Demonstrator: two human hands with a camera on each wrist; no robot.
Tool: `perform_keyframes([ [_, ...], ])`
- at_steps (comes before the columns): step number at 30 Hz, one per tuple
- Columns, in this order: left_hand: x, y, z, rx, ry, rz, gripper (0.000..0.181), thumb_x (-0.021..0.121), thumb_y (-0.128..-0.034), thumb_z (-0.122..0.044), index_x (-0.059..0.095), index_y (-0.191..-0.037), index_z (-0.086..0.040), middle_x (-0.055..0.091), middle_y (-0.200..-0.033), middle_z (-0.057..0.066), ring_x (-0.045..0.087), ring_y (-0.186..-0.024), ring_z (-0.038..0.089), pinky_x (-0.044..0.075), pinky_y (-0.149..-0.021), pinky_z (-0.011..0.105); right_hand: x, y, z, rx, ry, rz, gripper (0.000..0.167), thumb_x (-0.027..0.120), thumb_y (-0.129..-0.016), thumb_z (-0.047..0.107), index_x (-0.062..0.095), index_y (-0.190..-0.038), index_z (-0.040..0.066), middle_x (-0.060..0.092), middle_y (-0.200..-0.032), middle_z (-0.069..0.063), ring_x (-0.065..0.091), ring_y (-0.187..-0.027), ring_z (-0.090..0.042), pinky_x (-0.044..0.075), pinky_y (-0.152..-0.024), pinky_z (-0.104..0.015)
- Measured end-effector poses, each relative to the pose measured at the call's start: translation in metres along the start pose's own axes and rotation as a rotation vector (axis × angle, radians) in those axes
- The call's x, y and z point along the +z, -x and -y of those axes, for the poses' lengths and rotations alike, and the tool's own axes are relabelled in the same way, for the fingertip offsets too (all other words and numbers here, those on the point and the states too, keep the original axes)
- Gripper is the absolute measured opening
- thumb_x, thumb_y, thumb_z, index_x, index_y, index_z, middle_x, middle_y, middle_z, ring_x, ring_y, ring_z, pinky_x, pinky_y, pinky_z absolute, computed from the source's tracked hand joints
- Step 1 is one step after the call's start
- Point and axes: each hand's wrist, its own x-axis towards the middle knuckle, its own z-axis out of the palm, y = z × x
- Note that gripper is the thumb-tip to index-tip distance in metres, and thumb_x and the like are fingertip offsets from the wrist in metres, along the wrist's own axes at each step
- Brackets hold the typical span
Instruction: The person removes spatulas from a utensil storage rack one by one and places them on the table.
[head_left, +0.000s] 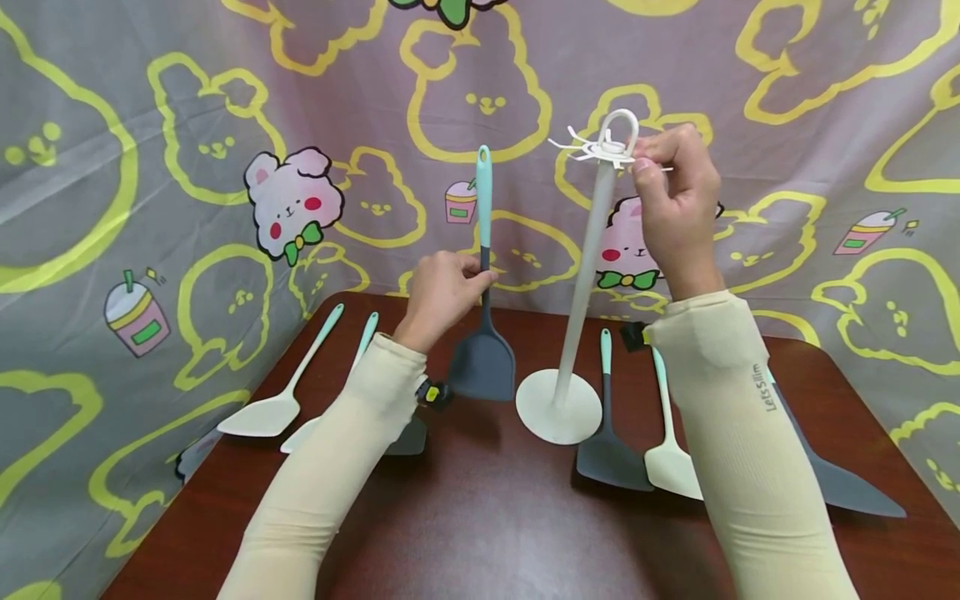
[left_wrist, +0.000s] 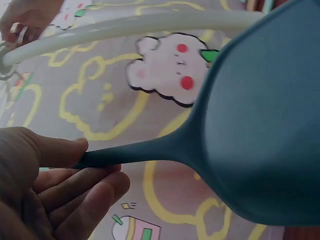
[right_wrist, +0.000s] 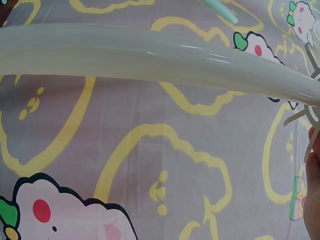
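In the head view my left hand [head_left: 448,292] pinches a dark grey spatula [head_left: 483,367] at its neck. The spatula stands upright, its mint handle [head_left: 484,187] pointing up and its blade down, apart from the rack. The left wrist view shows the thumb and fingers of my left hand [left_wrist: 65,175] on the spatula's neck [left_wrist: 135,151]. A white utensil rack [head_left: 585,283] with a round base, a top loop and a ring of hooks leans slightly to the right. At its top, my right hand [head_left: 678,196] pinches one of the hooks. Only its edge shows in the right wrist view.
On the left of the brown table [head_left: 480,517] lie a cream spatula [head_left: 262,415] and others partly behind my left sleeve. To the right lie a grey spatula [head_left: 611,458], a cream spatula [head_left: 671,467] and another grey one [head_left: 855,487]. Patterned cloth [head_left: 360,108] surrounds the table.
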Motion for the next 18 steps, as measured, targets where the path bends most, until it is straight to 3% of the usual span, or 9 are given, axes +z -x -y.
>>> perform_keyframes([
  [5,0.008,-0.004,0.006,-0.009,-0.061,0.058,0.026,0.069,-0.0921,-0.032,0.077,-0.077,-0.012,0.065,-0.060,0.001,0.042,-0.048,0.012,0.027,-0.045,0.023,0.000,-0.001,0.000,0.002,-0.004,-0.007,0.012,0.048,-0.083,-0.002,0.054,-0.078,-0.011,0.059,-0.085,0.013,0.062,-0.091,-0.007,0.047,-0.084,-0.022],
  [9,0.014,-0.004,0.009,-0.029,-0.076,0.100,0.028,0.069,-0.0921,-0.030,0.075,-0.072,-0.012,0.066,-0.060,0.000,0.044,-0.047,0.012,0.028,-0.044,0.023,0.000,-0.001,0.001,-0.002,-0.003,-0.009,0.014,0.048,-0.083,-0.002,0.052,-0.079,-0.014,0.059,-0.085,0.013,0.062,-0.091,-0.006,0.047,-0.084,-0.021],
  [13,0.022,-0.003,0.014,-0.043,-0.084,0.148,0.038,0.069,-0.0914,-0.030,0.066,-0.058,-0.012,0.052,-0.049,-0.002,0.041,-0.045,0.011,0.026,-0.044,0.023,0.000,-0.001,0.001,-0.004,-0.011,-0.010,0.015,0.048,-0.084,-0.002,0.050,-0.079,-0.016,0.059,-0.085,0.013,0.063,-0.091,-0.008,0.047,-0.083,-0.021],
  [18,0.031,0.000,0.020,-0.092,-0.085,0.227,0.048,0.070,-0.0908,-0.029,0.050,-0.050,-0.014,0.033,-0.046,-0.004,0.033,-0.043,0.010,0.025,-0.043,0.023,-0.001,-0.001,0.001,0.014,-0.024,-0.003,0.011,0.048,-0.084,-0.002,0.054,-0.078,-0.009,0.059,-0.085,0.011,0.063,-0.091,-0.008,0.048,-0.082,-0.021],
])
